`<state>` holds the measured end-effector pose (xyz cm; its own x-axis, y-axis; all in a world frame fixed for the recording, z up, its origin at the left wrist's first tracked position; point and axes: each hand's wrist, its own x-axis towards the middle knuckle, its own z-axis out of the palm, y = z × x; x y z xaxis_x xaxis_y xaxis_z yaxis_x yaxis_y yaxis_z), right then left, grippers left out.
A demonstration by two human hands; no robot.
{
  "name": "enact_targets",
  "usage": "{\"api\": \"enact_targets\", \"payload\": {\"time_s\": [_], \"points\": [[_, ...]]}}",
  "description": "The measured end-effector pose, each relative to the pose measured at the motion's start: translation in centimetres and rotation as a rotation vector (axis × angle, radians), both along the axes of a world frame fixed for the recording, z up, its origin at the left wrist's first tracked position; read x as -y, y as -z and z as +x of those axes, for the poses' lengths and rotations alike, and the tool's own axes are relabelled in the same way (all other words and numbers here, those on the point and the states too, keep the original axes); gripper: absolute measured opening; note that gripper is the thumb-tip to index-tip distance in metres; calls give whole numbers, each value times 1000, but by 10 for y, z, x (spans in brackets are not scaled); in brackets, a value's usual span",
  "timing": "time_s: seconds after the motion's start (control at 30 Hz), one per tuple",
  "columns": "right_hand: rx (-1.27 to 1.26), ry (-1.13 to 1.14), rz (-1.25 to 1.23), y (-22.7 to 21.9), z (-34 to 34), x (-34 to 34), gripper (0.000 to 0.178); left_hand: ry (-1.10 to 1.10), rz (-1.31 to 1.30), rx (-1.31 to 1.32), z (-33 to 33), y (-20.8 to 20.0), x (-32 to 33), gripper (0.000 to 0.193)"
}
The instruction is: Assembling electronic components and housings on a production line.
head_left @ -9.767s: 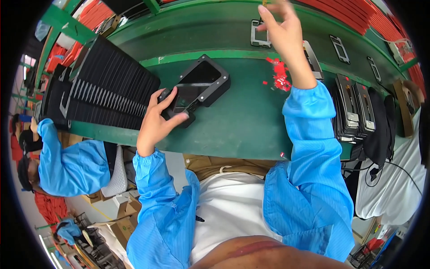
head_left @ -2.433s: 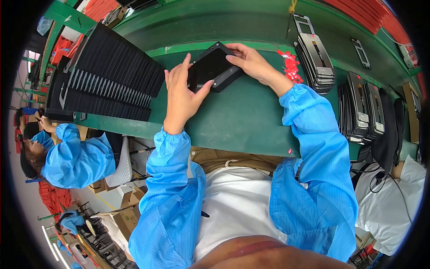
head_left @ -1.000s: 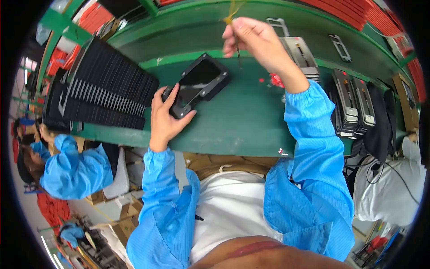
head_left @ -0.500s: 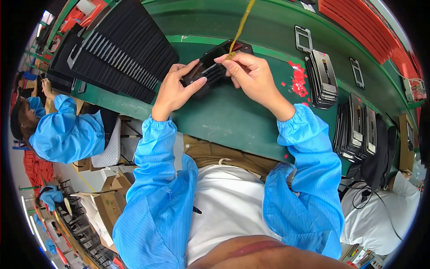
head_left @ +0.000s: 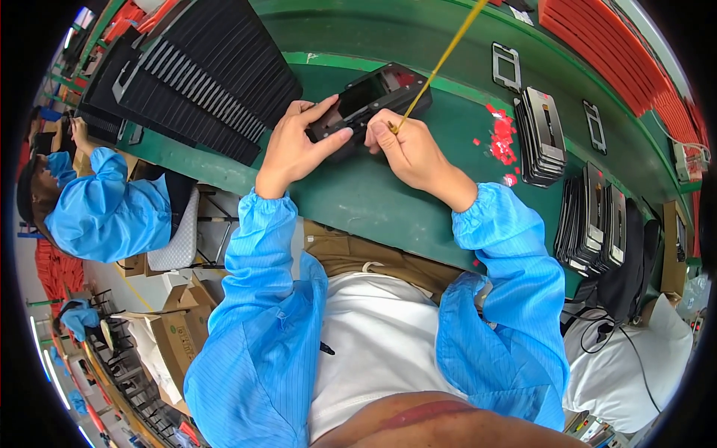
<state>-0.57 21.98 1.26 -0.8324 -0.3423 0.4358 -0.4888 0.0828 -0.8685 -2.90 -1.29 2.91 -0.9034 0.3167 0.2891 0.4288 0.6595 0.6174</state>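
Note:
On the green workbench (head_left: pixel 358 194) lies a black box-shaped device (head_left: pixel 377 93) with a dark glossy panel on top, tilted away to the right. My left hand (head_left: pixel 295 145) grips its left end, thumb along the near edge and fingers over the top. My right hand (head_left: pixel 407 149) is closed at the device's near side, pinching the lower end of a thin yellow cord (head_left: pixel 441 66). That cord runs taut up and to the right, out of view. What the right fingertips touch on the device is hidden.
Black slatted panels (head_left: pixel 202 75) stand in a long row at left. Small red pieces (head_left: pixel 502 142) lie scattered right of my hands, beside stacked grey-black plates (head_left: pixel 541 134). More plate stacks (head_left: pixel 590 224) stand nearer. A person in blue (head_left: pixel 112 201) sits at far left.
My right hand has come down and nearer along the device, drawing the yellow cord straight and slanting right. More of the device's top shows. My left hand has stayed on it.

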Motion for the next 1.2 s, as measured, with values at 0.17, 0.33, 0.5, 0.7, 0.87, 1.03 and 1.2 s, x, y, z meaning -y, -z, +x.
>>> {"api": "enact_targets", "payload": {"time_s": [0.17, 0.33, 0.5, 0.7, 0.87, 1.03, 1.2], "points": [[-176, 120, 182, 1, 11, 5, 25, -20, -261, -377, 29, 2, -18, 68], [-107, 97, 134, 3, 14, 1, 24, -66, -312, -388, 30, 1, -15, 66], [-49, 104, 33, -2, 10, -3, 25, 14, -6, 53, 20, -14, 2, 67], [-85, 86, 79, 5, 8, -1, 25, -34, -55, -87, 23, 2, 2, 66], [17, 103, 176, 3, 7, -3, 22, -38, -175, -295, 36, 4, -14, 64], [-301, 107, 263, 8, 18, 9, 28, -93, 24, -176, 26, -11, 0, 63], [-240, 87, 158, 11, 10, -5, 24, -8, -289, -695, 37, -125, 23, 67]]}}
